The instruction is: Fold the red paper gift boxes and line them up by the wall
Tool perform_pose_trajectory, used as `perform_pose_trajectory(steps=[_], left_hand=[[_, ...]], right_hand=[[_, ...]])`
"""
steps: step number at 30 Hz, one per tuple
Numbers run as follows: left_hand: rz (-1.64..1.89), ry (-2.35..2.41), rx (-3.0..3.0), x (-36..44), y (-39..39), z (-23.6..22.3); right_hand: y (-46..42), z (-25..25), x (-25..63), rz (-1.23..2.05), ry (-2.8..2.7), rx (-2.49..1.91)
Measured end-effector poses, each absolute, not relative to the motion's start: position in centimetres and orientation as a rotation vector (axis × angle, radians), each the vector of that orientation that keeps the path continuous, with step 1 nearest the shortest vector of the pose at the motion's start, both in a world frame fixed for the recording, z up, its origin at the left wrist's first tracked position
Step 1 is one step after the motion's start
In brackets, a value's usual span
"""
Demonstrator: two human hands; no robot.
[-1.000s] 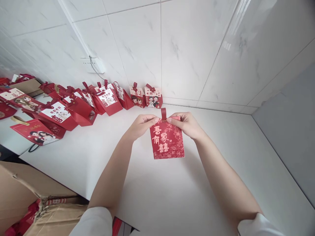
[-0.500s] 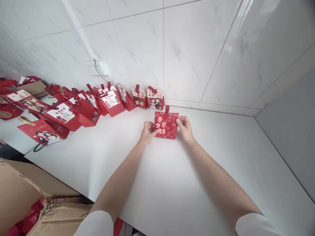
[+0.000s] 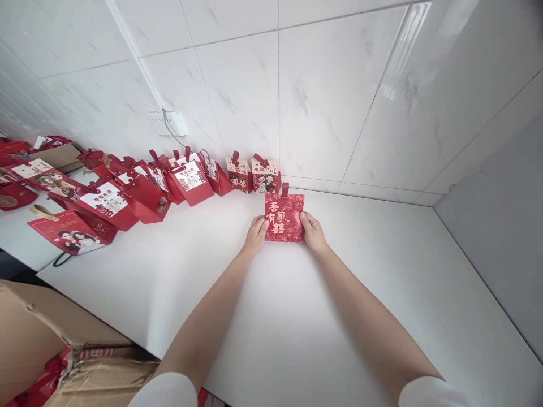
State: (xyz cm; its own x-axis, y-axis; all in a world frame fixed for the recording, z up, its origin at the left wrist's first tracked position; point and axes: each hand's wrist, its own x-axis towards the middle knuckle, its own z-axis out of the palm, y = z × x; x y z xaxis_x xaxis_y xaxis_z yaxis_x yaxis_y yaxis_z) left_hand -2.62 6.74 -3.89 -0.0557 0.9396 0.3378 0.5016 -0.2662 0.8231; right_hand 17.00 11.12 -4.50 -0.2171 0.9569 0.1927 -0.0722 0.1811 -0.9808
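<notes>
A red gift box with light Chinese lettering and a dark red ribbon loop on top stands upright at the middle of the white table. Its printed front faces me. My left hand is closed against its left edge, thumb at the front side. On the right edge, my right hand grips it with the thumb at the front corner; the other fingers are mostly hidden behind. Just beyond stand two small gift boxes, one with a cartoon couple and one with two cartoon faces.
Several red gift boxes with ribbon handles crowd the table's left side along the tiled wall. One with a gold handle lies nearest its left edge. An open cardboard box holding red items is at the lower left.
My left thumb has moved off the box's front to its left edge. My right hand has slid slightly down the right edge. The view has shifted a little.
</notes>
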Motion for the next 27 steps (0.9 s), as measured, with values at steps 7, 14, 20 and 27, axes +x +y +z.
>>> perform_pose_trajectory(steps=[7,14,20,27], left_hand=[[1.315,1.535,1.647,-3.0,6.9,-4.1],[1.337,1.635,1.549,-2.9,7.3,-4.3],[1.359,1.683,1.484,-2.9,7.3,-4.2],[1.195,1.474,1.620,-2.6,6.2,-3.8]], right_hand=[[11.0,-4.7,17.0,1.340,-1.305,-0.859],[11.0,-4.9,17.1,1.327,-1.229,-0.813],[10.6,-4.7,17.0,1.372,-1.264,-0.719],[10.6,-5.1,17.3,1.346,-1.143,-0.799]])
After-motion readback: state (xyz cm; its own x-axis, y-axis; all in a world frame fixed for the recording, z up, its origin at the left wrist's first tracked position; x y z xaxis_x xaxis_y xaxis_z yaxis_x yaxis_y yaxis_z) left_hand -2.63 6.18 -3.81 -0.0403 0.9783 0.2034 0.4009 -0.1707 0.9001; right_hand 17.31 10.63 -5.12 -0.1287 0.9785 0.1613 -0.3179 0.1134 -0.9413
